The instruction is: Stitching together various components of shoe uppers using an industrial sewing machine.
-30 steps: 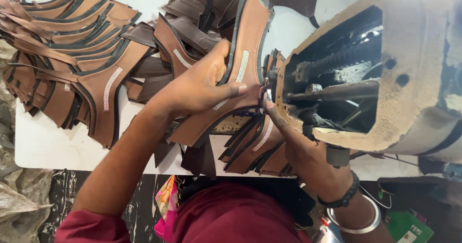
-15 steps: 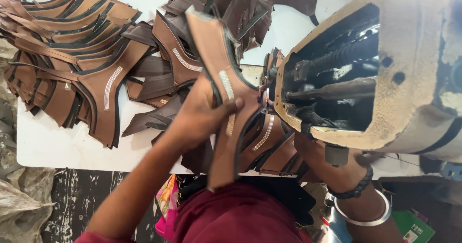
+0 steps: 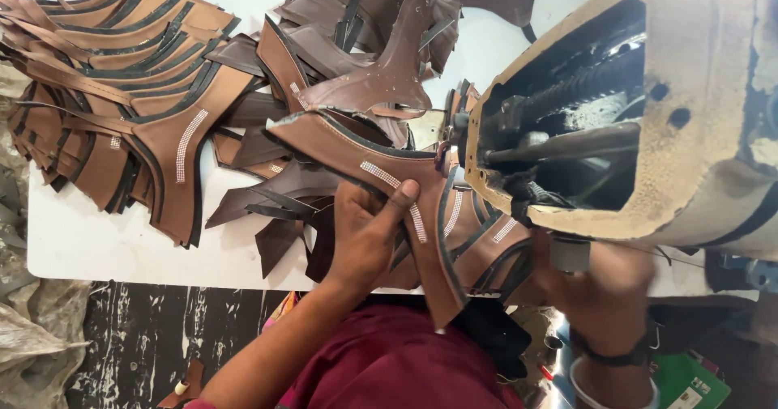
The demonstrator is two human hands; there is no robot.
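My left hand (image 3: 369, 235) grips a brown leather sandal upper (image 3: 348, 150) with black edging and a strip of small clear stones. My thumb presses on the strip, and the piece lies flat, one end reaching the foot of the worn sewing machine (image 3: 697, 134). My right hand (image 3: 604, 283) is blurred, low beneath the machine's head, beside more cut uppers (image 3: 486, 247). What its fingers hold is not visible. A dark band and a bangle (image 3: 604, 377) sit on that wrist.
A fanned stack of matching brown uppers (image 3: 121, 93) covers the left of the white table (image 3: 105, 247). Darker loose pieces (image 3: 381, 20) are heaped at the top centre. Below the table edge lie a dark speckled floor and a green box (image 3: 689, 385).
My left hand has turned the upper from standing on end to lying flat toward the machine. My right hand has dropped lower and to the right, away from the piece.
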